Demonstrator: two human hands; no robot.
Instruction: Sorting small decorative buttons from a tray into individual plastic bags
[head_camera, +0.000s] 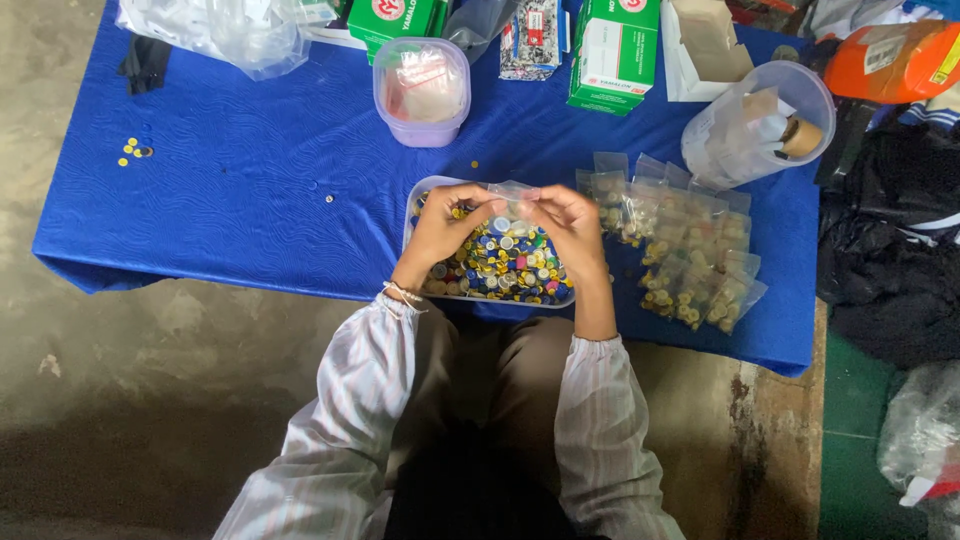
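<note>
My left hand (447, 228) and my right hand (568, 225) meet over a clear tray (418, 199) filled with several small yellow, blue and white caps (503, 262). Between their fingertips they pinch a small clear plastic bag (515, 200), one hand at each side of it. The bag hangs just above the caps. To the right of the tray lies a spread of small clear bags filled with caps (690, 250), on the blue tablecloth (250, 190).
A lilac lidded tub (421, 90) stands behind the tray. A clear round container (757, 122) lies tipped at the right. Green boxes (612, 52) and plastic packaging (230, 30) line the far edge. Loose yellow caps (130, 150) lie at the left. Dark cloth (890, 240) is piled on the right.
</note>
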